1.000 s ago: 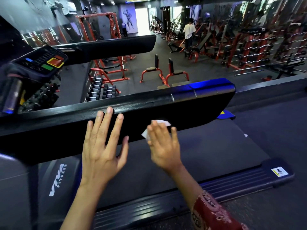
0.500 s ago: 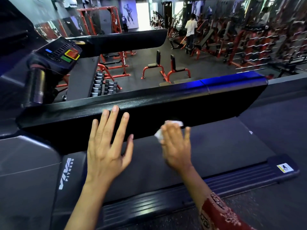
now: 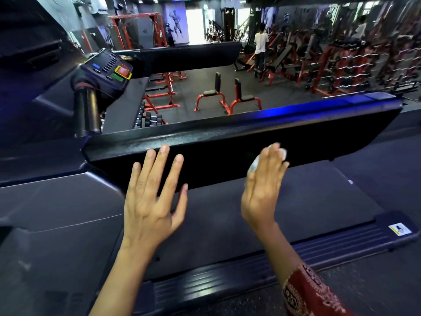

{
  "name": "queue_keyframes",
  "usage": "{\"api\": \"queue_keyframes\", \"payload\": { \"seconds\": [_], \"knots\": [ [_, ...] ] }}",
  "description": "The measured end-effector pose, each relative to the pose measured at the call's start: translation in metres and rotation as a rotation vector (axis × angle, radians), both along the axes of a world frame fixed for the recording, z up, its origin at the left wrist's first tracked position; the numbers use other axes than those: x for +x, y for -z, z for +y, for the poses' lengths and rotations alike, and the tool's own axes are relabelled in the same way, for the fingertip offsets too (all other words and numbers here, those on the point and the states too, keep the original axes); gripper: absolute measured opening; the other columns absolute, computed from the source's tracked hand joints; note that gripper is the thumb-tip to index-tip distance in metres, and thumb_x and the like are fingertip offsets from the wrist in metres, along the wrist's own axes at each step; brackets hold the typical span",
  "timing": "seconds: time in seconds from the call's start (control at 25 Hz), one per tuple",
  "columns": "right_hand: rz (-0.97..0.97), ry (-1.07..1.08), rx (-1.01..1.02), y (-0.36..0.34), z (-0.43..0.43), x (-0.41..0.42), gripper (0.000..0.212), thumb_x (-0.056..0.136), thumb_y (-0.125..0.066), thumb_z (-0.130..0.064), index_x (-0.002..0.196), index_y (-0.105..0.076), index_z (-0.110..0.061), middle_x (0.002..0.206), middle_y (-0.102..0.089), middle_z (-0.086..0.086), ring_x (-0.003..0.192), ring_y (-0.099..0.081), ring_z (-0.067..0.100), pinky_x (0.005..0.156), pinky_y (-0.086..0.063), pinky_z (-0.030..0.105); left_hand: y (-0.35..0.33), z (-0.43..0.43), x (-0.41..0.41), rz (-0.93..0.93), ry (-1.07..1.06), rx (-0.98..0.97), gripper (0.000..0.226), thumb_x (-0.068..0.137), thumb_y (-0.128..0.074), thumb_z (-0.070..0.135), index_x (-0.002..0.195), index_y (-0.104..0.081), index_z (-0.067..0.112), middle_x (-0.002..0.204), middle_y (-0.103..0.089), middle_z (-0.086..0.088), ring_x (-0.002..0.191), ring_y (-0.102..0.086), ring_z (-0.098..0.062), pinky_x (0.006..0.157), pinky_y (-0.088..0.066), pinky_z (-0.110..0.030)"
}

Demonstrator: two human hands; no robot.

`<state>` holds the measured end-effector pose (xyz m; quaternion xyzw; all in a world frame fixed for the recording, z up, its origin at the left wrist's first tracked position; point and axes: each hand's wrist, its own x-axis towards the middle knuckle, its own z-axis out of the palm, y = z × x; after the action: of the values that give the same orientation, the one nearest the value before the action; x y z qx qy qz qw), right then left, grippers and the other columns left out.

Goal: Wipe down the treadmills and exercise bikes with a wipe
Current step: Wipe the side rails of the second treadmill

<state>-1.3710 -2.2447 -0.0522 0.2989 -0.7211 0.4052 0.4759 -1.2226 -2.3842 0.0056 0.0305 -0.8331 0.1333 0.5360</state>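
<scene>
A black treadmill side rail (image 3: 227,137) runs across the middle of the head view, above the dark belt (image 3: 307,201). My left hand (image 3: 152,197) lies flat with spread straight fingers against the rail's side face. My right hand (image 3: 262,190) presses a small white wipe (image 3: 282,153) against the same face, further right; the fingers are nearly straight and cover most of the wipe. The treadmill console (image 3: 109,69) with red and green buttons sits upper left.
A metal handgrip (image 3: 87,108) stands below the console. The ribbed side step (image 3: 250,270) runs along the belt's near edge. Beyond the rail are red benches (image 3: 227,96), dumbbell racks (image 3: 150,117) and a person (image 3: 260,49) among weight machines.
My right hand has slid the wipe rightward along the rail's side face. The left hand keeps its flat place on the rail. The view has shifted, so the console and rail sit further right.
</scene>
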Motion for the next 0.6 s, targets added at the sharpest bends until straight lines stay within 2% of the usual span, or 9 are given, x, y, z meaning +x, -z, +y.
{"api": "queue_keyframes", "payload": {
  "seconds": [0.08, 0.12, 0.2, 0.28, 0.44, 0.6],
  "knots": [
    [-0.158, -0.066, -0.178, -0.028, -0.019, 0.015, 0.053, 0.106, -0.018, -0.023, 0.152, 0.002, -0.007, 0.158, 0.016, -0.012, 0.147, 0.009, 0.015, 0.119, 0.003, 0.039, 0.0, -0.005, 0.003, -0.006, 0.017, 0.0, 0.053, 0.088, -0.061, 0.018, 0.137, -0.043, 0.005, 0.145, -0.035, -0.016, 0.145, -0.017, -0.021, 0.118, -0.018, -0.041],
    [-0.135, -0.101, -0.162, -0.034, -0.031, 0.026, 0.053, 0.106, -0.018, -0.023, 0.152, 0.003, -0.006, 0.158, 0.016, -0.01, 0.147, 0.009, 0.016, 0.119, 0.003, 0.039, 0.0, -0.006, 0.004, -0.003, 0.023, -0.001, 0.053, 0.088, -0.06, 0.018, 0.137, -0.043, 0.005, 0.145, -0.034, -0.016, 0.145, -0.017, -0.021, 0.118, -0.017, -0.04],
    [0.105, -0.143, 0.073, -0.023, -0.042, 0.036, 0.055, 0.105, -0.023, -0.018, 0.153, 0.003, -0.012, 0.16, 0.012, -0.005, 0.148, 0.004, 0.016, 0.12, 0.001, 0.038, -0.001, -0.008, 0.005, -0.003, 0.031, -0.01, 0.054, 0.088, -0.06, 0.018, 0.137, -0.043, 0.005, 0.145, -0.034, -0.016, 0.145, -0.017, -0.021, 0.118, -0.017, -0.04],
    [0.298, -0.128, 0.281, 0.004, -0.031, 0.023, 0.062, 0.099, -0.034, -0.009, 0.154, -0.004, -0.015, 0.161, 0.004, -0.003, 0.148, -0.003, 0.015, 0.12, -0.002, 0.036, -0.001, -0.011, 0.006, -0.009, 0.048, -0.014, 0.053, 0.088, -0.06, 0.018, 0.137, -0.043, 0.005, 0.145, -0.034, -0.016, 0.146, -0.016, -0.021, 0.118, -0.016, -0.039],
    [0.169, -0.095, 0.163, 0.022, -0.02, 0.024, 0.054, 0.104, -0.026, -0.011, 0.154, -0.005, -0.014, 0.162, 0.002, -0.002, 0.148, -0.003, 0.017, 0.12, -0.005, 0.036, 0.004, -0.008, 0.005, 0.0, 0.05, 0.016, 0.053, 0.088, -0.059, 0.017, 0.137, -0.042, 0.006, 0.146, -0.033, -0.016, 0.146, -0.015, -0.021, 0.118, -0.017, -0.04],
    [0.373, -0.144, 0.286, -0.017, -0.033, 0.025, 0.061, 0.098, -0.032, -0.007, 0.153, -0.007, -0.013, 0.161, -0.003, 0.0, 0.148, -0.008, 0.014, 0.12, -0.004, 0.037, 0.004, -0.002, -0.003, -0.002, 0.056, 0.025, 0.054, 0.089, -0.059, 0.018, 0.138, -0.041, 0.007, 0.146, -0.031, -0.017, 0.146, -0.013, -0.022, 0.118, -0.016, -0.04]
  ]
}}
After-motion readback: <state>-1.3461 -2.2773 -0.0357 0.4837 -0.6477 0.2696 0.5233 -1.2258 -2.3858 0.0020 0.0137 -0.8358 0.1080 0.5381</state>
